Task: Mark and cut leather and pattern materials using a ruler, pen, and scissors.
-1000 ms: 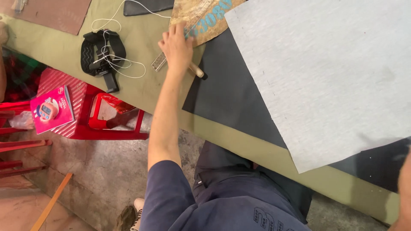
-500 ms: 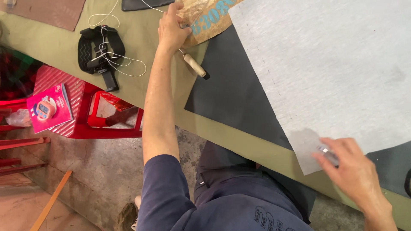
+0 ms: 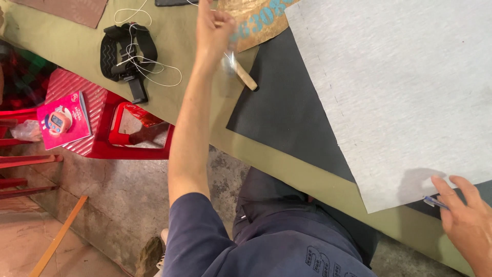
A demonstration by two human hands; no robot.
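Nearest to us, our right hand (image 3: 469,218) rests at the near corner of the grey sheet (image 3: 405,97), fingers curled around a blue pen (image 3: 435,202) whose tip lies just at the sheet's edge. The grip looks light, so we do well to press the heel of this hand onto the sheet to keep the corner from sliding over the black sheet (image 3: 287,113) beneath it while the pen works.

Farther out, our left hand (image 3: 214,28) is raised above the desk (image 3: 169,51), fingers pinched on something small and clear, blurred by motion; we cannot tell what it is. Just beyond and to the right of that hand lies a short wooden handle (image 3: 245,78) at the black sheet's corner, and past it a brown printed card (image 3: 256,18). We judge that the left hand should come down flat on the grey sheet's far side, so both ends are held.

Left of the raised hand sit a black strap (image 3: 128,51) and a tangle of white cord (image 3: 148,64), well apart from the sheets; we keep the cord there, clear of the pen's path.
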